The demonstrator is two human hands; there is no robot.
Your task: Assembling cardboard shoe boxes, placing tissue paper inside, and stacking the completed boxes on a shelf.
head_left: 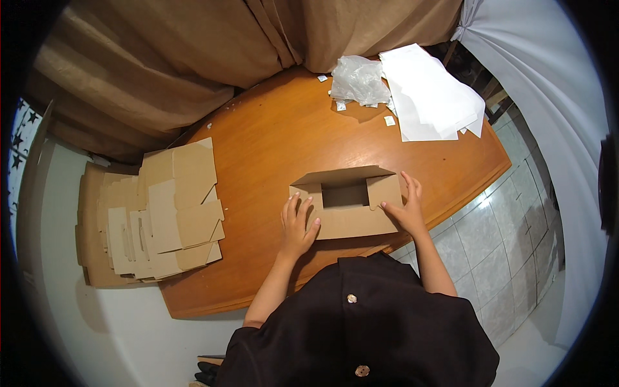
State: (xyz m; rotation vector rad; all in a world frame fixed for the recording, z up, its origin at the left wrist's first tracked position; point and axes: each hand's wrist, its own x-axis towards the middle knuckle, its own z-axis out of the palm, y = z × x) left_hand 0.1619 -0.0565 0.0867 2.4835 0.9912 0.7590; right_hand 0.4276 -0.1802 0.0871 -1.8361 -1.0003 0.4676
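A brown cardboard box (pixel 358 222) sits near the table's front edge with its top open. Its long far flap stands up, and the two short end flaps lie partly inward, leaving a dark opening between them. My left hand (pixel 298 229) holds the box's left end, fingers on the end flap and thumb against the front corner. At the opposite end my right hand (pixel 409 209) grips the box, its thumb on the right end flap and its other fingers stretched along the outer side. Some of those fingers' contact with the box is hidden.
Flattened cardboard boxes (pixel 164 213) lie stacked at the table's left end. A crumpled clear plastic bag (pixel 360 80), small white packets and white paper sheets (pixel 429 93) lie at the far right of the wooden table (pixel 271 135). Brown curtains (pixel 174 45) hang behind it.
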